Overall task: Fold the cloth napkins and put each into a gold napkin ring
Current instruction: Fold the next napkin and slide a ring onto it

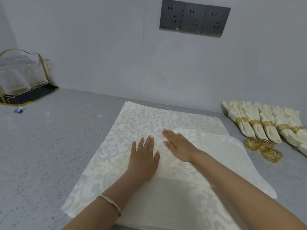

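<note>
A cream damask napkin lies spread on the grey counter, with a folded flap turned over on its right side. My left hand lies flat on the cloth with straight fingers, just left of the flap's edge. My right hand presses flat on the flap itself. Three loose gold napkin rings lie to the right of the cloth. Behind them, several folded napkins in gold rings lie in a row.
A gold wire rack with clear glassware stands on a dark mat at the far left. A small blue clip lies in front of it. The wall with grey sockets runs right behind the napkin.
</note>
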`<state>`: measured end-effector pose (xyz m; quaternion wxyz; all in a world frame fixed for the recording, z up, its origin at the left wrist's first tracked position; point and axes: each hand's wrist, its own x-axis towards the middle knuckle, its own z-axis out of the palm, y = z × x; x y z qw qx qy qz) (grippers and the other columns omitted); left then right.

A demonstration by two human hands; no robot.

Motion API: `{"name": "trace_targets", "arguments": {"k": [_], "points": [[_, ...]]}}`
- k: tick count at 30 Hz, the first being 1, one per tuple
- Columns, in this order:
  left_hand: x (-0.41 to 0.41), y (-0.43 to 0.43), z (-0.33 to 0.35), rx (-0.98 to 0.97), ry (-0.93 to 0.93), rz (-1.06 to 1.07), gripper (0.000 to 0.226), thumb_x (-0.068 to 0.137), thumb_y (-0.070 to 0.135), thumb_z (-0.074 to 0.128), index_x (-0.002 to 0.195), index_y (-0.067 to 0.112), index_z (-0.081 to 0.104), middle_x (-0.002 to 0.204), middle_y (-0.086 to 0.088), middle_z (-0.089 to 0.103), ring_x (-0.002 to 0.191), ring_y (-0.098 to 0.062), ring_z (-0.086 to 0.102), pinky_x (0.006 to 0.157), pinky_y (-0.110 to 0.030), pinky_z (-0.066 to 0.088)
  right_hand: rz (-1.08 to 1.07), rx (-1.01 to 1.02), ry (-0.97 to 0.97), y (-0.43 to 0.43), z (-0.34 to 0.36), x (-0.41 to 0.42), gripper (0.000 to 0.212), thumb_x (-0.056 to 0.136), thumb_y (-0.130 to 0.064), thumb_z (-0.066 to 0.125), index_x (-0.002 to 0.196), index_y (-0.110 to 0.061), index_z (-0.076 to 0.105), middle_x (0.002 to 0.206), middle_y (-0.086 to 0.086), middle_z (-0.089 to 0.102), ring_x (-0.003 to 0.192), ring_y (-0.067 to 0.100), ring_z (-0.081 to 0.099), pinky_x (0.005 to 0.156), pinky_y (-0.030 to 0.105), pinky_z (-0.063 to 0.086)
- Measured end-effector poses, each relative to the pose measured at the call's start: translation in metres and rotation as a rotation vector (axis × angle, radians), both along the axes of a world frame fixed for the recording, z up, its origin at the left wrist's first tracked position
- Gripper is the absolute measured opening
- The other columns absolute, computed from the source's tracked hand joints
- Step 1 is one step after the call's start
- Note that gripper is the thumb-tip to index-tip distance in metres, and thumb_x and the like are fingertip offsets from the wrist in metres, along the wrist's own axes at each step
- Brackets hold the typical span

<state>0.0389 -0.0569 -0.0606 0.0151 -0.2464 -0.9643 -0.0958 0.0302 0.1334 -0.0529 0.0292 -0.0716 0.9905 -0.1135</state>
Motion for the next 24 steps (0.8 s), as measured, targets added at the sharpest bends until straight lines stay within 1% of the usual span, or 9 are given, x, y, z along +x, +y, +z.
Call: {"name": "trace_targets", "arguments": {"k": [8, 10, 12, 14, 16, 18, 21, 23, 24], "points": [[0.000, 0.000, 0.002, -0.014, -0.018, 0.000, 0.059, 0.103, 0.041, 0.012, 0.153, 0.015, -0.006, 0.160, 0.003, -0.010, 0.148, -0.017, -0.010, 0.119, -0.042, -0.008, -0.135, 0.058, -0.063, 0.035, 0.009, -0.019, 0.055, 0.103, -0.040, 0.013, 0.152, -0.018, 0.000, 0.160, -0.004, -0.004, 0.146, 0.009, -0.005, 0.117, 0.031, -0.006], [-0.001, 0.000, 0.002, -0.025, -0.028, 0.000, 0.059, 0.103, 0.041, 0.012, 0.153, 0.016, -0.006, 0.160, 0.004, -0.010, 0.148, -0.017, -0.010, 0.119, -0.042, -0.008, -0.169, -0.032, -0.015, 0.043, 0.014, -0.017, 0.055, 0.103, -0.041, 0.017, 0.152, -0.018, 0.007, 0.160, -0.004, 0.001, 0.147, 0.011, 0.000, 0.117, 0.032, -0.004], [-0.002, 0.000, 0.005, -0.031, -0.046, -0.004, 0.059, 0.103, 0.042, 0.013, 0.153, 0.018, -0.004, 0.160, 0.004, -0.010, 0.147, -0.017, -0.010, 0.119, -0.041, -0.010, -0.265, -0.159, 0.105, 0.060, 0.022, -0.009, 0.053, 0.102, -0.040, 0.028, 0.151, -0.018, 0.021, 0.159, -0.003, 0.013, 0.146, 0.014, 0.012, 0.117, 0.033, 0.002], [-0.003, 0.003, 0.007, -0.043, -0.055, -0.018, 0.059, 0.102, 0.045, 0.013, 0.153, 0.020, -0.003, 0.160, 0.003, -0.009, 0.147, -0.018, -0.011, 0.119, -0.043, -0.011, -0.335, -0.142, 0.153, 0.089, 0.030, 0.004, 0.048, 0.100, -0.035, 0.041, 0.145, -0.020, 0.034, 0.155, 0.000, 0.026, 0.143, 0.019, 0.023, 0.116, 0.032, 0.012], [0.000, 0.009, 0.008, -0.048, -0.058, -0.038, 0.060, 0.101, 0.049, 0.013, 0.153, 0.023, -0.001, 0.160, 0.003, -0.009, 0.147, -0.019, -0.013, 0.118, -0.044, -0.011, -0.387, -0.079, 0.090, 0.120, 0.035, 0.017, 0.047, 0.096, -0.030, 0.052, 0.141, -0.022, 0.041, 0.153, 0.001, 0.031, 0.139, 0.021, 0.029, 0.114, 0.030, 0.019], [0.005, 0.019, 0.008, -0.039, -0.059, -0.058, 0.062, 0.100, 0.052, 0.014, 0.153, 0.025, 0.000, 0.161, 0.003, -0.009, 0.147, -0.020, -0.013, 0.118, -0.045, -0.012, -0.456, -0.072, -0.027, 0.145, 0.038, 0.029, 0.053, 0.092, -0.037, 0.057, 0.140, -0.025, 0.039, 0.152, -0.001, 0.030, 0.139, 0.021, 0.030, 0.113, 0.032, 0.021], [0.016, 0.037, 0.006, -0.030, -0.066, -0.076, 0.064, 0.099, 0.055, 0.014, 0.153, 0.024, -0.003, 0.161, 0.003, -0.009, 0.147, -0.020, -0.014, 0.118, -0.046, -0.012, -0.469, -0.022, -0.198, 0.165, 0.040, 0.034, 0.072, 0.085, -0.061, 0.051, 0.145, -0.025, 0.032, 0.155, 0.000, 0.025, 0.142, 0.021, 0.024, 0.116, 0.037, 0.019], [0.023, 0.044, 0.004, -0.019, -0.081, -0.078, 0.066, 0.098, 0.056, 0.015, 0.153, 0.024, -0.004, 0.160, 0.004, -0.011, 0.147, -0.021, -0.015, 0.118, -0.045, -0.013, -0.469, 0.001, -0.214, 0.167, 0.041, 0.032, 0.082, 0.078, -0.070, 0.050, 0.144, -0.025, 0.033, 0.153, 0.001, 0.027, 0.140, 0.022, 0.027, 0.115, 0.040, 0.022], [0.026, 0.047, 0.003, -0.010, -0.080, -0.073, 0.067, 0.098, 0.057, 0.015, 0.153, 0.024, -0.004, 0.160, 0.004, -0.011, 0.146, -0.022, -0.016, 0.117, -0.045, -0.013, -0.475, 0.013, -0.191, 0.167, 0.043, 0.032, 0.080, 0.078, -0.070, 0.053, 0.142, -0.025, 0.036, 0.150, 0.002, 0.030, 0.137, 0.023, 0.032, 0.112, 0.039, 0.026]]}}
